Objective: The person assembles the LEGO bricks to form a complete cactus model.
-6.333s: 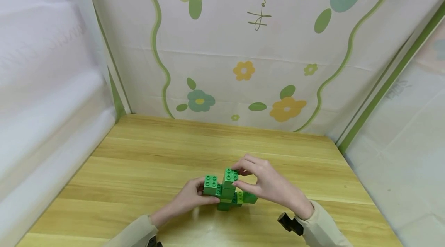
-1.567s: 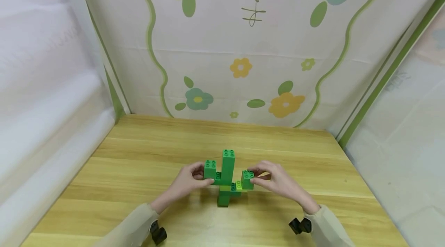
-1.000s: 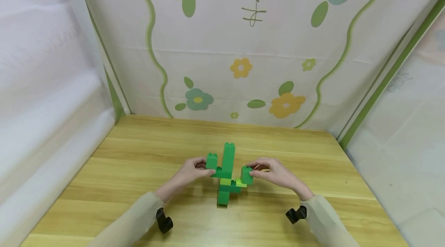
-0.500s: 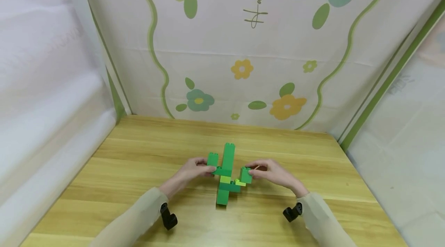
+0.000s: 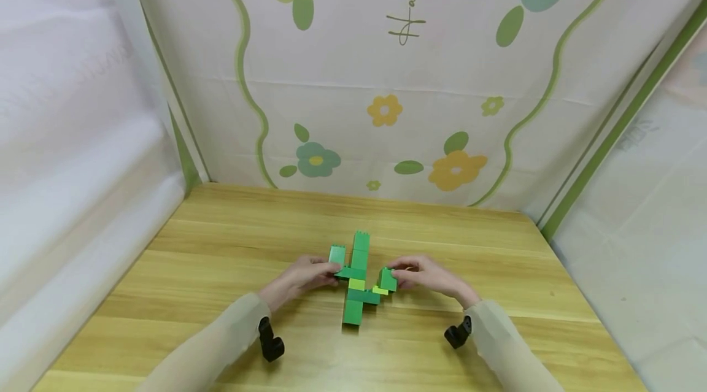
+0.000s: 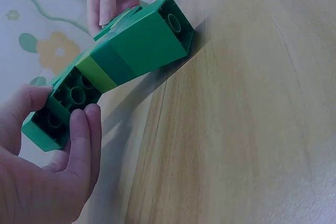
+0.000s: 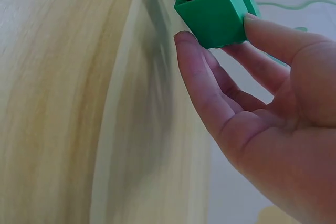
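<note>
A branching figure of green toy building bricks (image 5: 354,312) is at mid-table in the head view, tilted back with its front side up. It has a tall column, a lime band and two side arms. My left hand (image 5: 304,275) pinches the left arm's upright brick (image 5: 337,253) between thumb and fingers. My right hand (image 5: 428,275) holds the right arm's end brick (image 5: 388,280), which sits on a lime piece (image 5: 380,290). Hollow undersides of the bottom brick (image 6: 142,45) and left arm show in the left wrist view. The right wrist view shows fingertips (image 7: 186,38) against the end brick.
The wooden table (image 5: 248,220) surrounds the figure, which casts a shadow on it. White flowered cloth (image 5: 331,97) hangs behind the table, with more cloth at both sides. A black wrist camera (image 5: 270,343) sits on the left sleeve, another (image 5: 457,334) on the right.
My right hand has gone from the column's top brick to the right arm's end brick. The figure has tipped from upright to leaning back. My left hand has stayed on the left arm.
</note>
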A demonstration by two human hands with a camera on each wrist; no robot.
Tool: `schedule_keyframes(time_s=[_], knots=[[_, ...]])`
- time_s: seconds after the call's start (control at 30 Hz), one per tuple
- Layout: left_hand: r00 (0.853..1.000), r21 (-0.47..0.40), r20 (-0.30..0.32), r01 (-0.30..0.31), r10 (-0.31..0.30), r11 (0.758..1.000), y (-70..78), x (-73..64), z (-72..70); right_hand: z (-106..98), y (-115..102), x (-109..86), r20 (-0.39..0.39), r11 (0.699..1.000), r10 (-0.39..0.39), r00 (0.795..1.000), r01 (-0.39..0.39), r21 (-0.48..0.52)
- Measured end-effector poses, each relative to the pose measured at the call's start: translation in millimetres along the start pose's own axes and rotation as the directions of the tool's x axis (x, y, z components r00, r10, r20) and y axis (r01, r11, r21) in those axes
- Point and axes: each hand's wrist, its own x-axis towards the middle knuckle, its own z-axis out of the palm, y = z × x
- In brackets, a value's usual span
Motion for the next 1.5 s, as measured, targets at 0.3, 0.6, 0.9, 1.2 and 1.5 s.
schedule_keyframes(time_s=[0.3,0.6,0.9,1.2,1.5], knots=[[0.999,-0.024,0.019,0.033,-0.032,0.999,-0.2,-1.8,-1.6,5,5,3.1,0.005,1.000,0.008,1.000,-0.008,0.029],[0.998,-0.059,0.001,0.070,-0.070,0.996,-1.6,0.8,-2.5,11,2,2.4,-0.006,0.993,-0.021,1.000,0.020,-0.115],[0.996,0.011,-0.018,0.085,-0.085,0.996,0.4,-1.1,-3.1,18,-1,2.5,-0.025,0.992,-0.034,0.999,0.031,-0.120],[0.997,0.058,-0.016,0.081,-0.080,0.995,2.2,-4.9,-4.0,27,-8,3.7,-0.106,0.961,-0.047,0.993,0.016,-0.277],[0.998,0.340,0.032,0.038,-0.052,0.940,12.7,-10.1,-8.2,31,-12,3.3,-0.137,0.927,-0.085,0.987,0.028,-0.373]])
